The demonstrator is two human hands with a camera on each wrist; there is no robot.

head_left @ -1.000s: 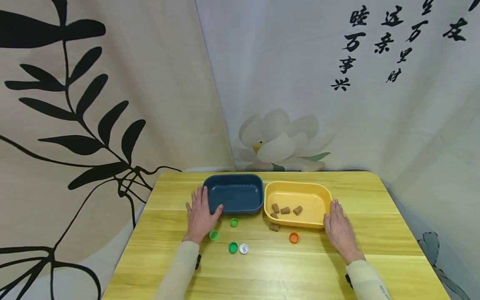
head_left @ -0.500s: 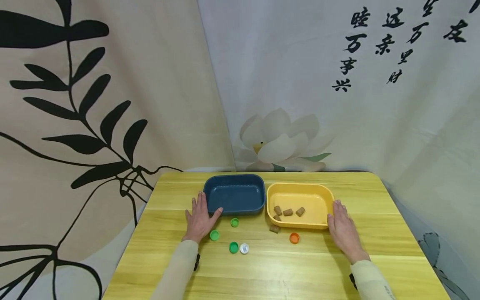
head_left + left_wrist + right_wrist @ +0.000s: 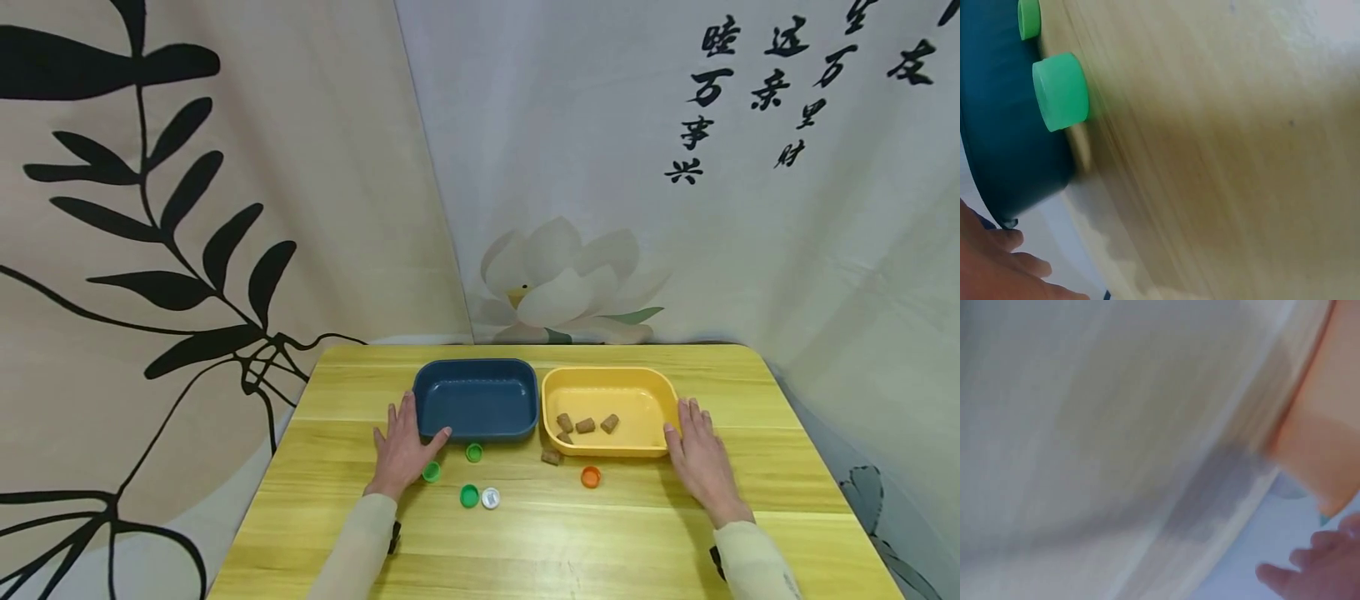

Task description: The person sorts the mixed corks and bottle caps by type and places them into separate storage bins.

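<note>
My left hand lies at the left end of a dark blue tray, fingers straight and spread. Its thumb reaches along the tray's near side. At the right end of a yellow tray, my right hand rests with extended fingers against the wall. Several brown cork-like pieces lie in the yellow tray's near left part. In the left wrist view the fingers appear beside the blue tray's corner. The right wrist view is blurred, with fingers near the tray's wall.
Green caps, a white cap and an orange cap lie in front of the trays. One brown piece sits on the wooden table by the yellow tray's near left corner. A printed curtain hangs behind.
Both trays have shifted to the right, and the blue one also slightly toward me. My hands have moved along with them. The caps stay about where they were.
</note>
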